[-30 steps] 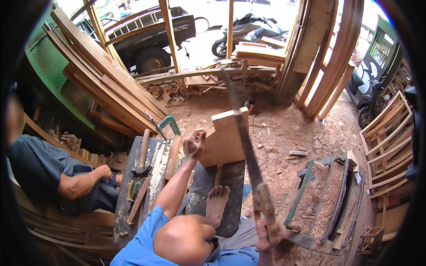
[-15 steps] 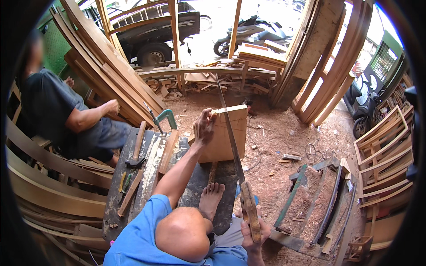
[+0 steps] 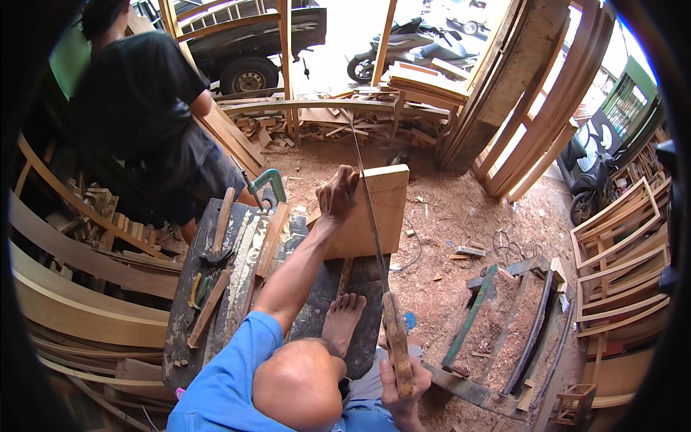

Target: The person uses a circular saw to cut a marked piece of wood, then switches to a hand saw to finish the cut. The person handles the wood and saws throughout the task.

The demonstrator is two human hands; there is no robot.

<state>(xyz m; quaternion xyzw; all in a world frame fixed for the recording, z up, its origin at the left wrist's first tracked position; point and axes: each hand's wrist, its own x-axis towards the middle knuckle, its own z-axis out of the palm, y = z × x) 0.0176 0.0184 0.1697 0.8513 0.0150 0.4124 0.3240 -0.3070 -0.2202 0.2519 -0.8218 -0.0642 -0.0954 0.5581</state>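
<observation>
My left hand is closed on the upright wooden board, gripping it near its top left edge. My right hand is wrapped round the worn wooden handle of a long handsaw. The saw's thin blade runs up across the board's top edge beside my left fingers. The board stands on a dark, scuffed bench, behind my bare left foot. A green clamp, a hammer, small tools and wooden strips lie on the bench to my left.
A co-worker in dark clothes stands at the left among leaning planks and curved pieces. A low trestle is at the right on the shaving-strewn floor, near stacked frames. A scooter and trailer are outside.
The board and my left hand are slightly higher in view, the saw blade steadier on the board's top. The co-worker has risen from sitting and moved forward, back now turned.
</observation>
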